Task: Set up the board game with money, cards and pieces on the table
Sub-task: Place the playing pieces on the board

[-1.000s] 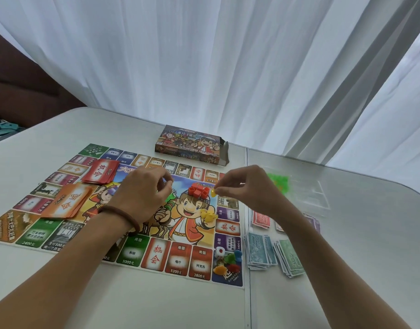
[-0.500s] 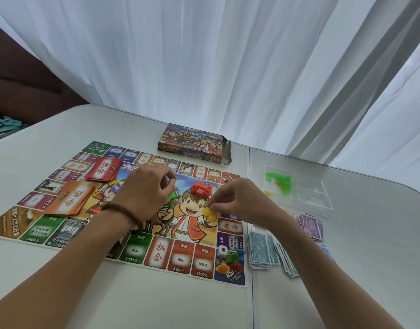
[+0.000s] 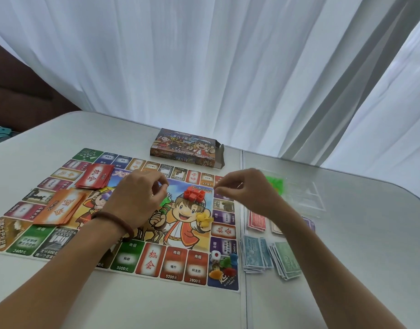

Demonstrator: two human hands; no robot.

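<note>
Board [image 3: 173, 264], cartoon-printed, lies flat under left hand [image 3: 135, 200] and right hand [image 3: 249, 193]; grip contents unclear.

Both forearms, the left [image 3: 61, 269] and the right [image 3: 322, 257], show bare from the lower edge of the view up to the hands. At the wrist of the left hand [image 3: 137, 200] sits a band [image 3: 114, 222]: dark reddish-brown, thick and rounded like a cord, plain, snug against the wrist. The right hand [image 3: 249, 193] and its wrist are bare.

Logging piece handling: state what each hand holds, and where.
Cannot tell: left hand and right hand both pinch their fingertips, but no piece shows.
</note>
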